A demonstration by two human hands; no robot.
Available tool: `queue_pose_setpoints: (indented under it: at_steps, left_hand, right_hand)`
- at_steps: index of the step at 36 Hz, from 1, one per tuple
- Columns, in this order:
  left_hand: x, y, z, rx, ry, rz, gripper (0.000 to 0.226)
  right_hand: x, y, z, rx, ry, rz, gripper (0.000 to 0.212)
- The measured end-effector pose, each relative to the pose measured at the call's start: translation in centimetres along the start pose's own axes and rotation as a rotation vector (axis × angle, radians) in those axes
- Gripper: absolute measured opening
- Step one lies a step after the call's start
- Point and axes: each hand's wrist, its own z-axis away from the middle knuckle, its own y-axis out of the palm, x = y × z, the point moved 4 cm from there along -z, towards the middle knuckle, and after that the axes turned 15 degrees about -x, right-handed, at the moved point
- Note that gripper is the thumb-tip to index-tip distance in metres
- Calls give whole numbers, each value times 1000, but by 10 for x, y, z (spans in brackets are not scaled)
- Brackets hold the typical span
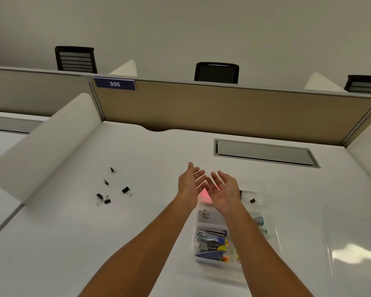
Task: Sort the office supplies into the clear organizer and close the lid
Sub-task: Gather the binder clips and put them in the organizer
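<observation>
Here, the white desk [137, 211] spreads under both hands. The clear organizer [272, 239] lies beneath the right hand [224, 190], its lid [351, 239] further right. Left hand [190, 185] and right are spread palm-up, empty. Loose binder clips [107, 199] lie well left.

Black binder clips [107, 190], white desk [159, 151]

1. Two bare forearms show, with no sleeves in view.
2. The left hand [190, 185] wears no glove, ring or watch.
3. The right hand [224, 189] is likewise bare, its wrist without any band.
</observation>
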Motion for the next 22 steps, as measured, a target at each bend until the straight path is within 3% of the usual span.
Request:
queue_pose_setpoints:
  at_steps: [13, 15, 16, 22]
  left_hand:
    - [-32, -76, -18, -150, 80, -17, 28]
    - [-59, -150, -49, -262, 89, 71, 23]
    - [-60, -156, -50, -269, 91, 69, 22]
    - [-64, -177, -54, -335, 192, -70, 15]
  right_hand:
    - [-54, 38, 5, 89, 17, 176, 24]
    - [-118, 85, 11, 111, 66, 336, 24]
    - [-119, 85, 12, 118, 58, 355, 24]
    - [-122, 99, 6, 190, -27, 474, 21]
